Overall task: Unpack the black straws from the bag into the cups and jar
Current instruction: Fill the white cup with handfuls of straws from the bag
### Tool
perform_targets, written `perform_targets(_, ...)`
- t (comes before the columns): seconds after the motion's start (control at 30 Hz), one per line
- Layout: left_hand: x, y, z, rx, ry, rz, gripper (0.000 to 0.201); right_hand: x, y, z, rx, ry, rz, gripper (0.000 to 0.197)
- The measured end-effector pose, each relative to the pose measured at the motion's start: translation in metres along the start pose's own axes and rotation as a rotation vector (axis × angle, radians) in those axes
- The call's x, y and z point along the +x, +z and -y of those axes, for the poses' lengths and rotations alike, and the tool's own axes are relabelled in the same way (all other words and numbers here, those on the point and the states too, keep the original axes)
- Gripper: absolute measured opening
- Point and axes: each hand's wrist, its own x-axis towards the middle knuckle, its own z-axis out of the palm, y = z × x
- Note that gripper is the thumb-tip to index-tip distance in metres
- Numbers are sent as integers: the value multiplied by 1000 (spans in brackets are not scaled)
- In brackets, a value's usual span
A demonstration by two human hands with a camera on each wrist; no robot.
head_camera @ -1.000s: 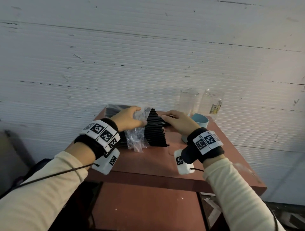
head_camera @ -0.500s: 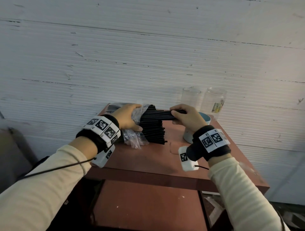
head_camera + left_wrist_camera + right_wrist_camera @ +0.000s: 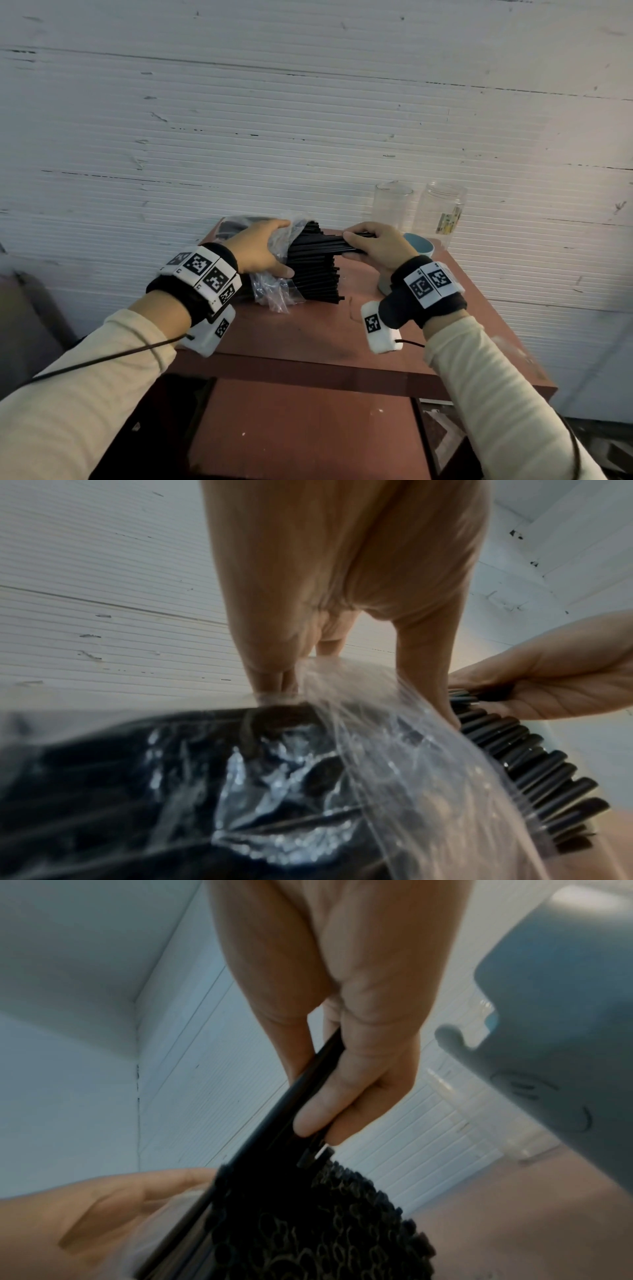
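Observation:
A clear plastic bag (image 3: 274, 291) full of black straws (image 3: 315, 274) lies on the red-brown table (image 3: 308, 335), its open end facing right. My left hand (image 3: 260, 250) grips the bag (image 3: 359, 750) from above, fingers and thumb around the bundle. My right hand (image 3: 370, 240) pinches a few black straws (image 3: 308, 1074) partly pulled out of the bundle's top. The straw ends (image 3: 325, 1218) show as a dense black cluster. A blue-rimmed cup (image 3: 419, 245) stands right behind the right hand, a clear cup (image 3: 392, 205) and a clear labelled jar (image 3: 442, 212) behind it at the wall.
The white ribbed wall (image 3: 308, 120) runs close behind the table. The table's front and right parts are bare (image 3: 496, 325). A lower red-brown surface (image 3: 301, 428) sits under the front edge. The pale cup's side (image 3: 565, 1015) fills the right wrist view's right side.
My right hand went from resting on the straw ends to pinching a few straws and drawing them rightward out of the bundle. The left hand stayed gripping the bag.

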Motion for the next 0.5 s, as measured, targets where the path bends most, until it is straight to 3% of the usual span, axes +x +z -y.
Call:
perform_targets(0.07, 1, 0, -2, 25, -3, -1, 107, -4, -11, 3, -37, -28, -5, 5)
perform_targets(0.23, 5, 3, -31, 139, 60, -28, 112, -11, -31, 9, -113, -98, -18, 8)
perform_targets(0.4, 24, 23, -75, 160, 208, -30, 95, -27, -38, 22, -240, -226, -69, 5)
perform_targets(0.5, 36, 33, -93, 239, 244, -1, 70, -40, -47, 34, -394, -318, -108, 6)
